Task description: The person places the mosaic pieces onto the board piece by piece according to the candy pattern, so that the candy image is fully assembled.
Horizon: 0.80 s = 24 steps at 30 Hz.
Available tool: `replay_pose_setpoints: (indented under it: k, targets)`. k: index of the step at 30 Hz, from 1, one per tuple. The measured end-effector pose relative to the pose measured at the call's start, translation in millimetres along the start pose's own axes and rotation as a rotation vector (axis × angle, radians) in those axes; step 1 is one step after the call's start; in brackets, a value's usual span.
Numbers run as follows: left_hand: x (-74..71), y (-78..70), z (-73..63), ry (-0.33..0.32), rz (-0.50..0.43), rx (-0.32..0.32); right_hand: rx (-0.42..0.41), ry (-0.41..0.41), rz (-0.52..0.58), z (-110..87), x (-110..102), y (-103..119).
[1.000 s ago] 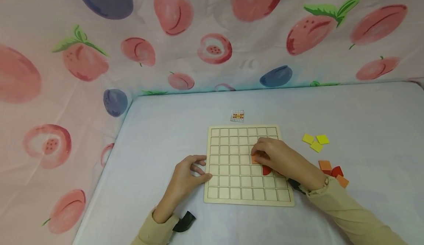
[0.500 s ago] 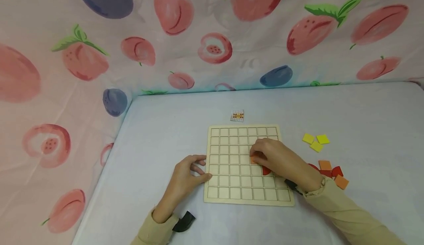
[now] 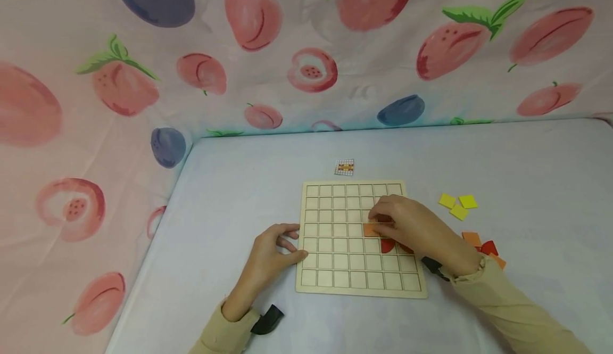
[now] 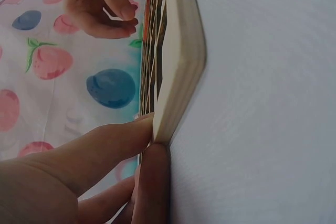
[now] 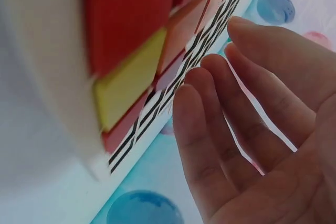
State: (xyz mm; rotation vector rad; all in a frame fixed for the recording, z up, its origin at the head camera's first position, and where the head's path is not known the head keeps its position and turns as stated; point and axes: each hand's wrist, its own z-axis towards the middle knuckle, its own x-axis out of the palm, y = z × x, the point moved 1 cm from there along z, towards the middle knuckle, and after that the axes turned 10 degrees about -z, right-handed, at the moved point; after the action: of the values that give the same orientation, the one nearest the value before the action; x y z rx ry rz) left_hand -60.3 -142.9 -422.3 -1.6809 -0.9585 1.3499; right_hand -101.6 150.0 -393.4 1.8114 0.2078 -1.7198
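Observation:
The wooden grid board [image 3: 335, 269] lies flat on the table. My left hand [image 3: 268, 253] steadies its left edge, thumb tip on the rim and fingers against the side. My right hand [image 3: 409, 223] hovers over the board's right half, and its fingers [image 5: 202, 145] hold nothing in the right wrist view. An orange square tile [image 3: 370, 230] sits in a cell by the right fingertips. Just below is a red rounded tile [image 3: 387, 245]. The right wrist view also shows a yellow tile [image 5: 131, 85] and a large red tile [image 5: 126, 19] on the board.
Several yellow square tiles [image 3: 458, 212] lie right of the board. Nearer, partly behind the right forearm, are loose orange tiles [image 3: 471, 238] and red tiles [image 3: 489, 247]. A small printed pattern card [image 3: 344, 167] lies beyond the board. Fruit-print cloth [image 3: 268, 77] hangs behind the table.
My right fingers have let go of the orange tile and drawn back slightly right, leaving more of it showing in its cell. My left hand keeps its place on the board.

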Motion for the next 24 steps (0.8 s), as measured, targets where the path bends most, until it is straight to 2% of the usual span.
replay_pose_setpoints:
  k: [8,16,24]
  targets:
    - [0.1,0.1,-0.4,0.003,0.007,0.002,0.044,-0.027,-0.012,-9.6,-7,-17]
    - [-0.3,-0.4,-1.2,0.001,-0.001,0.003,0.115,-0.053,-0.078,-16.8,-12,-33]
    - [0.2,-0.5,-1.0,0.001,0.009,0.006,0.184,-0.025,-0.041,-24.6,-17,-48]
